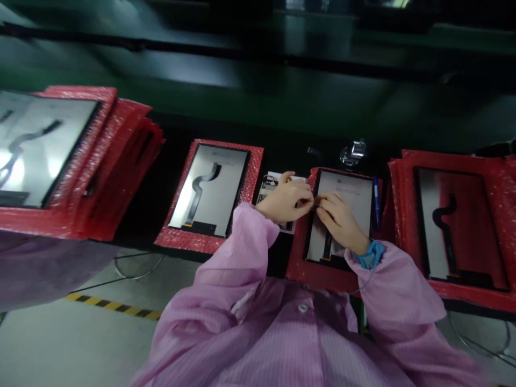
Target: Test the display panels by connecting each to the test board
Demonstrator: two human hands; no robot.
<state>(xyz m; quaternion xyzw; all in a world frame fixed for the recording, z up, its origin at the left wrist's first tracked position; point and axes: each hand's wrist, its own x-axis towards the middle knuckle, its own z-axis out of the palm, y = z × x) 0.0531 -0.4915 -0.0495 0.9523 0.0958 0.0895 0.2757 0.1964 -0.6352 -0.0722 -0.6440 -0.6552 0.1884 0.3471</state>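
Note:
My left hand and my right hand meet fingertip to fingertip over the left edge of a display panel. The fingers of both are pinched together around something small and dark, too hidden to name. Below my right hand, the lower part of a flat ribbon cable shows on the panel; its upper part is covered by the hand. The panel lies on a red bubble-wrap sleeve. Under my left hand is a white-edged card or board with printed parts, partly covered. A blue wrist strap circles my right wrist.
Another panel with a ribbon cable lies to the left. Stacks of red sleeves with panels stand at far left and right. A blue pen, a shiny metal piece and a small dark strip lie close by.

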